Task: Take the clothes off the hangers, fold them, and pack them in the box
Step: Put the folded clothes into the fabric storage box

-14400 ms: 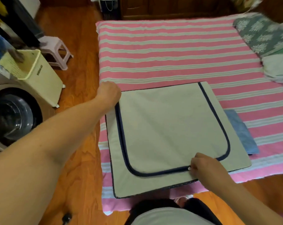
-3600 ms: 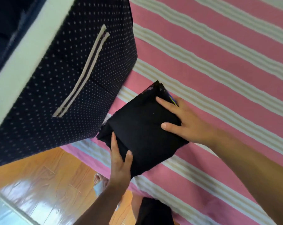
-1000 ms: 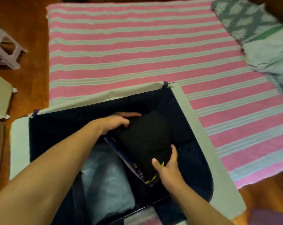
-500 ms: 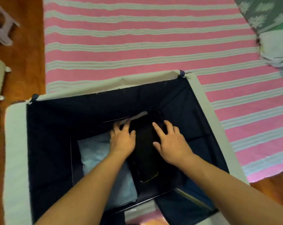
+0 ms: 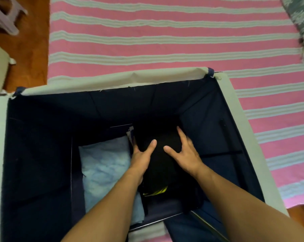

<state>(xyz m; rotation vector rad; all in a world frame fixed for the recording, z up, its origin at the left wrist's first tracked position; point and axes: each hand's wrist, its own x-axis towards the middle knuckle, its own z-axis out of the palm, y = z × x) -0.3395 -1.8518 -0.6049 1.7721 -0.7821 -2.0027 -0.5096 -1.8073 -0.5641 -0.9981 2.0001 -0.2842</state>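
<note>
Nearest: both forearms reaching down into the box (image 5: pixel 112 79), open at the top, dark lining inside. At the box floor: folded black garment (image 5: pixel 158 165), yellow print showing at its near edge, lying just beside a folded light-blue garment (image 5: pixel 104 170) on the left. Left hand (image 5: pixel 140 154) and right hand (image 5: pixel 184 154) both resting flat on the black garment, fingers straight and spread, nothing gripped; pressing or settling it, as judged from the pose. Progress, as judged: two folded items packed, room remaining at the left of the box. Farther: box standing on the striped pink bedding (image 5: pixel 165 41); no hangers and no further unfolded clothes in view, so remaining workload not determinable. Far corners: plastic stool (image 5: pixel 4 16) on wooden floor, patterned grey fabric (image 5: pixel 299 16) at right.
</note>
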